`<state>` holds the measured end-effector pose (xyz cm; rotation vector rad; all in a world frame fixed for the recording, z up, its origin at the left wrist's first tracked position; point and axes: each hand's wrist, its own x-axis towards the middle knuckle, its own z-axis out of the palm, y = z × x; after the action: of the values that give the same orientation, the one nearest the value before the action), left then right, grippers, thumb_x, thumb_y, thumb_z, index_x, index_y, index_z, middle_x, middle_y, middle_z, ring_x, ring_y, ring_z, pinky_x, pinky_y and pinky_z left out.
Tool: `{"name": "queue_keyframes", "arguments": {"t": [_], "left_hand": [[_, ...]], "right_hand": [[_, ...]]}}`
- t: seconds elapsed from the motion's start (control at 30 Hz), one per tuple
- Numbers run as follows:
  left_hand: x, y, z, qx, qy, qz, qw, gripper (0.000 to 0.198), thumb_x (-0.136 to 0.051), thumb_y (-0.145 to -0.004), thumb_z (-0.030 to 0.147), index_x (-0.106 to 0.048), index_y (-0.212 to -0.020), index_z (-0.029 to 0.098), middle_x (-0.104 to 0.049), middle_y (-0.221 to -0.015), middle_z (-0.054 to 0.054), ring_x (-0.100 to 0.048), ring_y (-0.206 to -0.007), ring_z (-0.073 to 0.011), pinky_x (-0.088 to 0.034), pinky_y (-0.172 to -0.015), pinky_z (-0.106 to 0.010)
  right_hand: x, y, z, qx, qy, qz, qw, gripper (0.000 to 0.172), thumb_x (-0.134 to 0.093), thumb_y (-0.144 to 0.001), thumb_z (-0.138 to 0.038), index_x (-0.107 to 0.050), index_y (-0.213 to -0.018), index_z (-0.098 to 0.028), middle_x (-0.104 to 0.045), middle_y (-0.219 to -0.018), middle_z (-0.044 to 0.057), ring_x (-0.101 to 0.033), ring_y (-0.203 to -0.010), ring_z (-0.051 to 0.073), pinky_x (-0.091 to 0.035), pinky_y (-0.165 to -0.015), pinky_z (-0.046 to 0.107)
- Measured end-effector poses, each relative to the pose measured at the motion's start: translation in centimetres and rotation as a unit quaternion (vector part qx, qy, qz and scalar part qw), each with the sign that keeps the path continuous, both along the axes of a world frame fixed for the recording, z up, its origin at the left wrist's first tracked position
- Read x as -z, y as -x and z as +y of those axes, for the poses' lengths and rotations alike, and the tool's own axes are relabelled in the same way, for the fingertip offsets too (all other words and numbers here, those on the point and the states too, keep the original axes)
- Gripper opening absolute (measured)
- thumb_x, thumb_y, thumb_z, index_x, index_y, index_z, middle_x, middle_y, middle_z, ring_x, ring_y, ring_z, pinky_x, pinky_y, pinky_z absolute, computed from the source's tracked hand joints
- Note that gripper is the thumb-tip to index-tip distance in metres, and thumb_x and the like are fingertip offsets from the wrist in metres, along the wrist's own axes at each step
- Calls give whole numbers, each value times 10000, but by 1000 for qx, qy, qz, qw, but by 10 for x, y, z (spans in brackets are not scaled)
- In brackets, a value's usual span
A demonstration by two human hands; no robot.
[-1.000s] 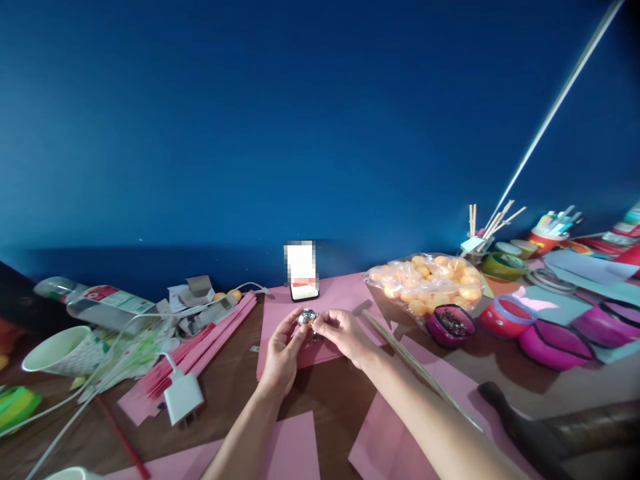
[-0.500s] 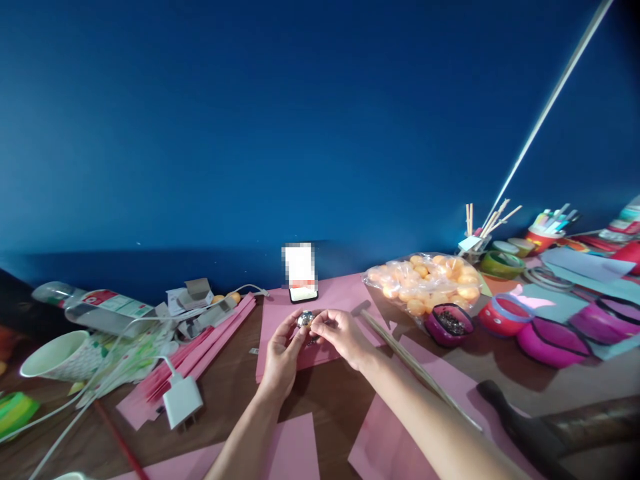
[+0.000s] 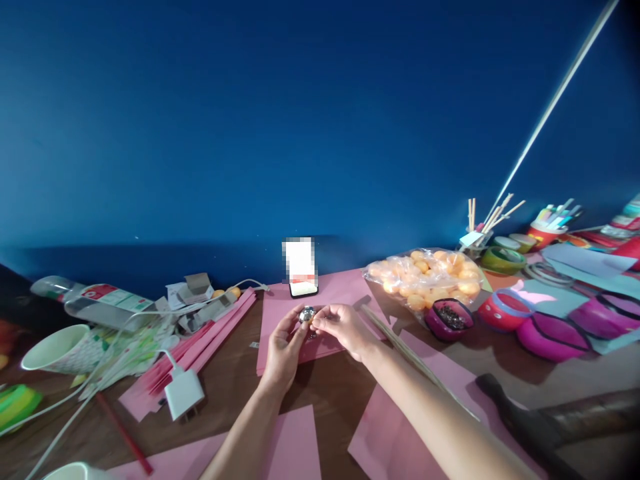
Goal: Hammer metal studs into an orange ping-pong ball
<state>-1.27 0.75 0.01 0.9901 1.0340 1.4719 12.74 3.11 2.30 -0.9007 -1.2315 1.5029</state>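
A small, shiny silver ball-shaped piece (image 3: 307,315) is held up over pink paper at the middle of the table. The thumb and fingers of my left hand (image 3: 283,347) are closed around its left side. My right hand (image 3: 345,330) pinches at its lower right edge; whatever lies between those fingertips is too small to make out. Below the fingers another small shiny bit shows, and I cannot tell whether it is joined to the ball. Behind my hands, a phone (image 3: 305,291) with a blurred screen stands against the blue wall.
On the right are a bag of orange balls (image 3: 425,277), a purple bowl of small dark pieces (image 3: 450,320), thin sticks (image 3: 405,347) and a hammer (image 3: 520,413). At left lie a white charger (image 3: 184,393), pink paper strips (image 3: 200,347), a plastic bottle (image 3: 110,307) and a paper cup (image 3: 57,350).
The silver ball has turned slightly and shows more of its round face. Both hands keep their grip. The view has shifted a little, and more of a white cup shows at the bottom left.
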Motion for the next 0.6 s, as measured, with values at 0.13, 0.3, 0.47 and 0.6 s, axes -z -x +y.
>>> {"name": "queue_keyframes", "arguments": {"t": [0.13,0.3,0.47,0.6], "left_hand": [[0,-1,0,-4,4,-16,1000,581,-716,-621,345,-564,-1155,173,-666,-1027,-103,-618,-936,-238,-470,-860,-368],[-1,-1,-1,2,11,-17,1000,543,-683,-669,336,-549,-1173,187,-655,-1060,-94,-614,-947,-223,-466,-864,-350],[-1,-2,-2,3,15,-22,1000,538,-668,-691,320,-526,-1194,194,-643,-1088,-94,-601,-981,-225,-458,-874,-348],[-1,-2,-1,11,14,-29,999,507,-650,-712,305,-522,-1188,185,-624,-1123,-101,-577,-1027,-231,-431,-909,-358]], "right_hand": [[0,0,-1,9,-5,-24,1000,243,-709,-639,-350,-630,-710,-133,-671,-695,43,-606,-615,134,-501,-674,302],[4,1,0,38,-26,-63,997,230,-703,-640,-359,-638,-701,-147,-658,-703,27,-603,-646,145,-494,-667,292],[2,0,0,9,-30,-33,999,232,-665,-688,-368,-625,-738,-145,-655,-749,30,-606,-637,141,-504,-652,291],[1,2,-2,8,-60,-57,997,217,-624,-724,-377,-608,-752,-162,-647,-782,23,-606,-665,143,-503,-628,273]]}}
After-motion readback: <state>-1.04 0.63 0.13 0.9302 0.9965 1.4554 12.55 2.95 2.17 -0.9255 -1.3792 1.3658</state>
